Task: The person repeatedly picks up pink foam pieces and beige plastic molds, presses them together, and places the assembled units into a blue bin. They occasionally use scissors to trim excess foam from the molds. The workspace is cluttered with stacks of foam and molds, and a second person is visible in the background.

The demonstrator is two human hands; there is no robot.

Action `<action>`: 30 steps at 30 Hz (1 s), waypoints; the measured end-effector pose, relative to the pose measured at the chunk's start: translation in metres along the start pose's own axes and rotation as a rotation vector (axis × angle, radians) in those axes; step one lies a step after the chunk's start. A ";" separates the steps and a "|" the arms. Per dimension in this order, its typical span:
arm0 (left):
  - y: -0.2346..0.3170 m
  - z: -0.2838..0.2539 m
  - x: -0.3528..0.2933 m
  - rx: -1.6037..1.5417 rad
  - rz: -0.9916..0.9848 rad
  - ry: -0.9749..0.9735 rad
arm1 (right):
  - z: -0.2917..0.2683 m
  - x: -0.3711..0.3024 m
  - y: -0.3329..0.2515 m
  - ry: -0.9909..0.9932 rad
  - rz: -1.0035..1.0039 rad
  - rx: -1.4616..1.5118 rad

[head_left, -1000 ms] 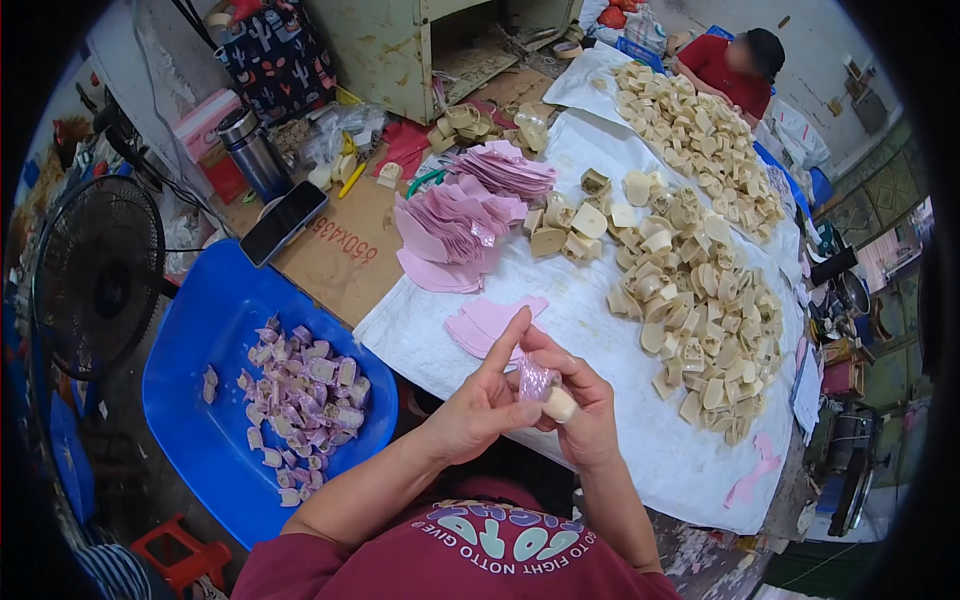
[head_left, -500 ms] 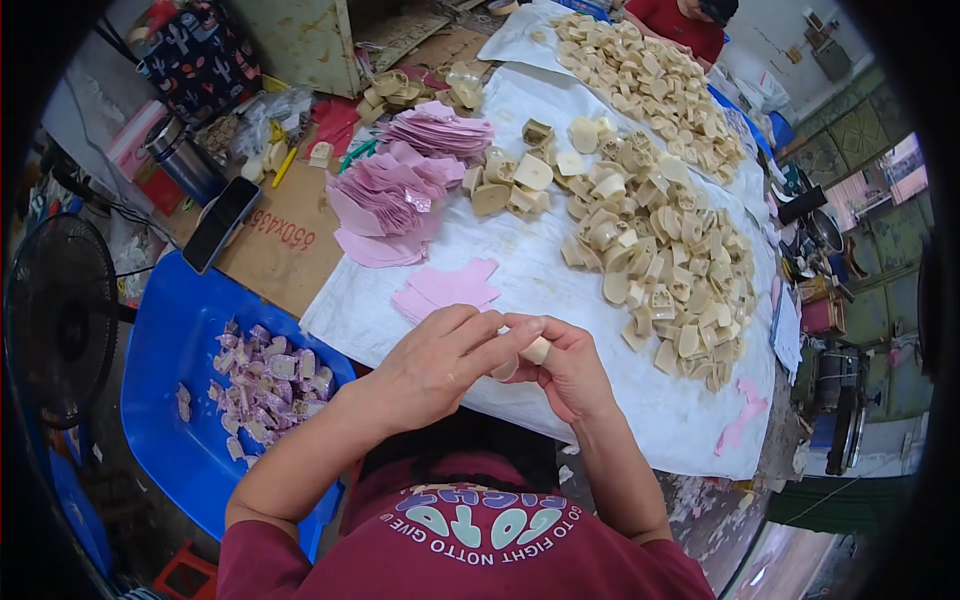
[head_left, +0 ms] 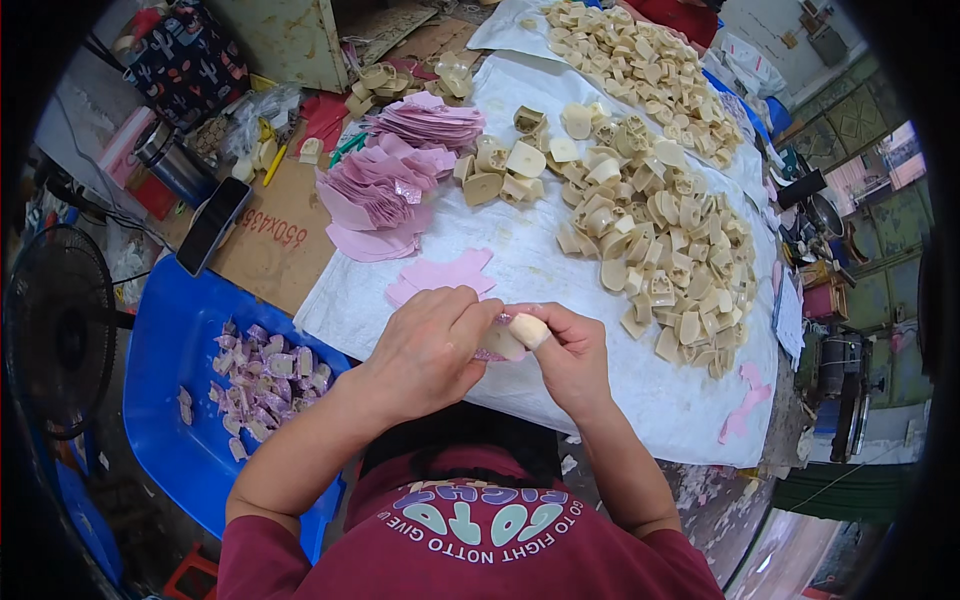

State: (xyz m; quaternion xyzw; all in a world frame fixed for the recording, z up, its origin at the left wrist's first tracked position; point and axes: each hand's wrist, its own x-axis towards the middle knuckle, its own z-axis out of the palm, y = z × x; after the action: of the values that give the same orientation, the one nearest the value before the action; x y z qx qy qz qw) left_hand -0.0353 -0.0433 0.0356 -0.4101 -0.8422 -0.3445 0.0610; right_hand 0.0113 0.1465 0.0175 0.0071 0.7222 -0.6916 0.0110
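Both hands meet over the near edge of the cloth-covered table. Between them is a small cream shoe heel (head_left: 503,343) with pink glitter material along its edges. My left hand (head_left: 428,340) closes on its left side, fingers bent over the top. My right hand (head_left: 572,362) pinches the right side; a pale cover wraps its thumb tip. Just beyond lie a few flat pink cut pieces (head_left: 440,275). Stacks of similar pink pieces (head_left: 375,185) stand farther left. A large pile of bare beige heels (head_left: 675,250) lies to the right.
At my left, a blue plastic bin (head_left: 160,400) holds several pink-covered heels (head_left: 265,380). A phone (head_left: 215,228), a steel flask (head_left: 175,160) and a yellow pen (head_left: 275,165) are at the table's left side. A black fan (head_left: 65,330) stands far left. Another person's red sleeve (head_left: 680,15) shows beyond the far heels.
The heel has turned in my hands, so its pale face and glittery pink edge now show. My left fingers have drawn back left and the right thumb has shifted up. The view has moved slightly.
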 end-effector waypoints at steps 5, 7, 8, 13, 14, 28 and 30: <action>0.003 0.015 -0.001 -0.146 -0.125 0.150 | -0.009 0.006 0.000 -0.060 0.113 0.295; 0.006 0.021 -0.001 -0.079 -0.099 0.180 | -0.007 0.006 0.001 -0.044 0.097 0.291; 0.006 0.025 -0.002 -0.066 -0.130 0.194 | -0.003 0.007 0.001 -0.015 0.036 0.186; 0.012 0.032 0.000 -0.240 -0.406 0.161 | 0.000 0.013 0.005 -0.011 0.110 0.321; 0.014 0.033 0.000 -0.226 -0.391 0.185 | -0.002 0.009 0.005 -0.024 0.152 0.439; 0.011 0.051 -0.005 -0.208 -0.510 0.353 | 0.023 0.013 0.016 0.099 0.046 0.139; 0.002 0.053 -0.006 -0.285 -0.542 0.364 | 0.023 0.018 0.011 0.045 0.112 0.158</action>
State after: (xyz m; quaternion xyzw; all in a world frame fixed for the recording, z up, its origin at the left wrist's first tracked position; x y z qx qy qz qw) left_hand -0.0198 -0.0129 -0.0055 -0.1079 -0.8393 -0.5297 0.0585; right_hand -0.0059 0.1234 0.0050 0.0641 0.6640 -0.7443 0.0328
